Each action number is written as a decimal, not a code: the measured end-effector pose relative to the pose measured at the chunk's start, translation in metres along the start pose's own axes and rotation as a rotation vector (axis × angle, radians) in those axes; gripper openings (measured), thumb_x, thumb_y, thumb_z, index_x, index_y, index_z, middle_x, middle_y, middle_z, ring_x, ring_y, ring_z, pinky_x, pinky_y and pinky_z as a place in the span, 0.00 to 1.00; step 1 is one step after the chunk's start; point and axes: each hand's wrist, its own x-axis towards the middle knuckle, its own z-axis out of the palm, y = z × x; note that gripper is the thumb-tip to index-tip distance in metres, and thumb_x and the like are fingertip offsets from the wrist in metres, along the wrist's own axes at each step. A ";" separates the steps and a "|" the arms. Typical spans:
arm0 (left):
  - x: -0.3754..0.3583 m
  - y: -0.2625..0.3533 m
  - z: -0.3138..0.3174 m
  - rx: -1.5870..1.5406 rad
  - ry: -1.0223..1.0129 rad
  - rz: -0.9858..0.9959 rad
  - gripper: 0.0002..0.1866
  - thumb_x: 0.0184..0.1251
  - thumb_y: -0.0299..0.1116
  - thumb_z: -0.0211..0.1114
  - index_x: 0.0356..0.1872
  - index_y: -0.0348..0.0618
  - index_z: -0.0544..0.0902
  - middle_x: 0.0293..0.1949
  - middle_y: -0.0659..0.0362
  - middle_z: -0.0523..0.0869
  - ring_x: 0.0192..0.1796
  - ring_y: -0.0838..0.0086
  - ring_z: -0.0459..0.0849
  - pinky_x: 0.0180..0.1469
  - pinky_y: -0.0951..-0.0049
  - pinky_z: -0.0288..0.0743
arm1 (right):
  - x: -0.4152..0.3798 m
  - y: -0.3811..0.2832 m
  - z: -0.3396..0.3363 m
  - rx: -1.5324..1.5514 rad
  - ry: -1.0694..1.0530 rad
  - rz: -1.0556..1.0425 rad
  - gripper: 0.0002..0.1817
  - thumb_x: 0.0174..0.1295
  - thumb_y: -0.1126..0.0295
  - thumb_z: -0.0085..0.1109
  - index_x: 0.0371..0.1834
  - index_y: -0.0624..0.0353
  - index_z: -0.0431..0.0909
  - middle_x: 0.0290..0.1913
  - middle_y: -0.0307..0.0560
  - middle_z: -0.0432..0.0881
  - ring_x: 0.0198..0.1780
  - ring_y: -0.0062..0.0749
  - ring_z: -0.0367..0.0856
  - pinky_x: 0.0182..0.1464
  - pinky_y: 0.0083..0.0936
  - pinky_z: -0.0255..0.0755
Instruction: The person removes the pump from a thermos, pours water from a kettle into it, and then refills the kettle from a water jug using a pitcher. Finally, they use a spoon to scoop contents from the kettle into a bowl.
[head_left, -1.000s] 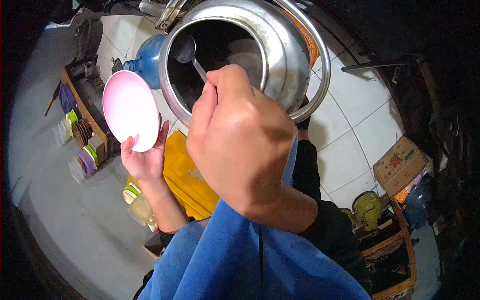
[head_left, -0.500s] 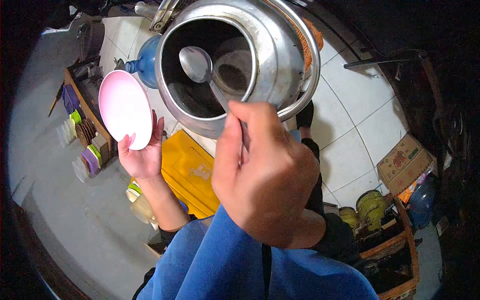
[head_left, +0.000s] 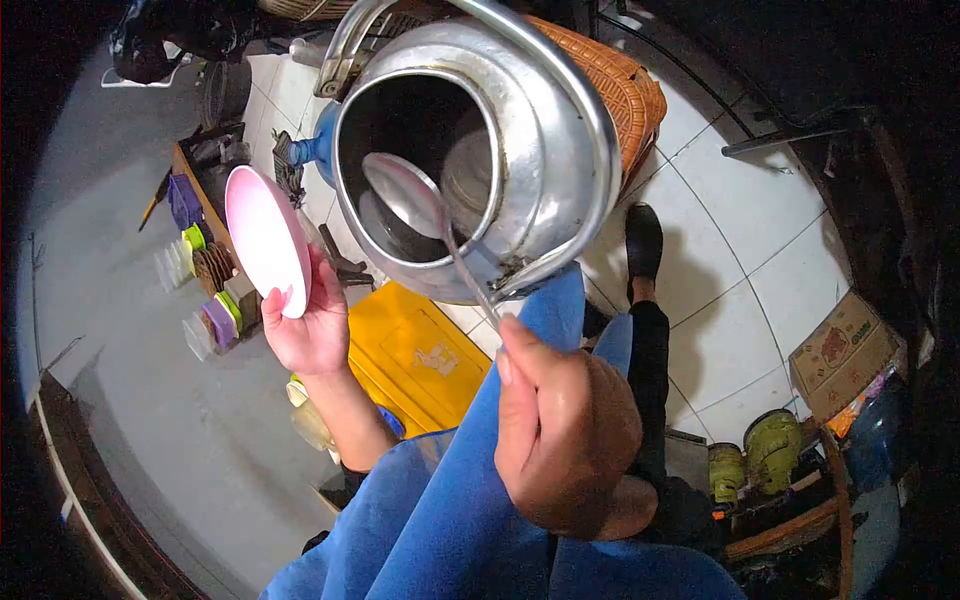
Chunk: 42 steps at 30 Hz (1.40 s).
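A large silver kettle (head_left: 545, 150) with a wide round mouth and a thick metal handle is at the top middle, its dark inside partly visible. My right hand (head_left: 570, 430) pinches the handle end of a metal spoon (head_left: 405, 195) between thumb and fingers. The spoon's bowl overlaps the kettle's mouth in this view. Left of the kettle, my left hand (head_left: 312, 335) grips the lower edge of a small pink bowl (head_left: 265, 235), thumb inside the rim and fingers behind. The bowl is tilted, its pale inside facing up toward me.
A yellow box (head_left: 410, 350) lies below the kettle, and an orange woven basket (head_left: 630, 100) stands behind it. Blue water bottle (head_left: 318, 150) and small plastic containers (head_left: 180, 260) are at left. At right are a cardboard carton (head_left: 845, 350) and green gas cylinders (head_left: 772, 450).
My right hand has drawn back down and right toward my body with the spoon. The view has shifted, showing more basket and a foot on the tiles. Left hand still holds the bowl.
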 end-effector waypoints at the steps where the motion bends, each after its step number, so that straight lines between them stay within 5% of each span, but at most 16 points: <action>1: -0.002 0.000 0.003 0.004 -0.004 -0.001 0.29 0.50 0.30 0.50 0.57 0.35 0.59 0.53 0.44 0.67 0.56 0.53 0.65 0.57 0.56 0.63 | -0.005 0.007 -0.002 -0.079 -0.054 -0.100 0.11 0.49 0.76 0.55 0.38 0.61 0.73 0.24 0.52 0.76 0.24 0.43 0.75 0.27 0.32 0.67; 9: -0.004 -0.003 0.014 0.124 -0.019 0.024 0.29 0.51 0.31 0.49 0.58 0.36 0.56 0.56 0.43 0.64 0.58 0.52 0.63 0.58 0.53 0.60 | 0.002 0.020 0.014 0.051 0.145 -0.182 0.11 0.49 0.78 0.53 0.38 0.63 0.72 0.24 0.51 0.76 0.23 0.39 0.75 0.26 0.30 0.68; 13: 0.003 0.002 0.013 0.128 -0.031 0.013 0.30 0.51 0.31 0.49 0.59 0.38 0.55 0.57 0.44 0.62 0.58 0.53 0.62 0.58 0.53 0.59 | 0.042 -0.025 0.037 -0.046 0.024 -0.019 0.04 0.52 0.72 0.46 0.25 0.60 0.67 0.21 0.47 0.75 0.25 0.37 0.78 0.26 0.27 0.72; 16: 0.003 0.011 0.014 0.257 0.172 0.057 0.30 0.51 0.32 0.49 0.59 0.38 0.55 0.56 0.44 0.63 0.58 0.54 0.62 0.58 0.54 0.60 | 0.060 -0.043 0.067 -0.190 0.096 0.015 0.03 0.50 0.72 0.46 0.22 0.57 0.65 0.19 0.45 0.74 0.22 0.34 0.78 0.23 0.23 0.73; 26: 0.004 0.018 0.032 0.248 0.034 0.018 0.28 0.52 0.33 0.48 0.57 0.36 0.59 0.53 0.44 0.67 0.55 0.54 0.66 0.56 0.55 0.63 | 0.070 -0.043 0.095 -0.048 0.085 0.125 0.03 0.49 0.75 0.46 0.24 0.61 0.64 0.21 0.48 0.74 0.21 0.36 0.78 0.21 0.24 0.73; 42: 0.004 0.015 0.029 0.243 0.053 0.045 0.27 0.51 0.32 0.49 0.56 0.35 0.60 0.52 0.43 0.69 0.55 0.55 0.68 0.55 0.55 0.65 | 0.045 -0.020 0.092 0.202 0.204 -0.029 0.10 0.52 0.76 0.48 0.38 0.64 0.66 0.25 0.52 0.74 0.25 0.42 0.76 0.25 0.31 0.71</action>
